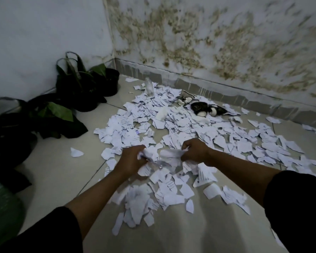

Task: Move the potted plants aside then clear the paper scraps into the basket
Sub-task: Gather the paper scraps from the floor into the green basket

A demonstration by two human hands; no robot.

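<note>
Both hands, left hand (130,158) and right hand (194,152), clutch light, floppy paper scraps (164,157); bunching them suits

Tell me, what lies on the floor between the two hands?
In the head view, crumpled paper scraps fill the gap between the left hand and right hand; both grip them.

White paper scraps (173,125) with blue lines; green-leaved potted plants (80,83).
</note>
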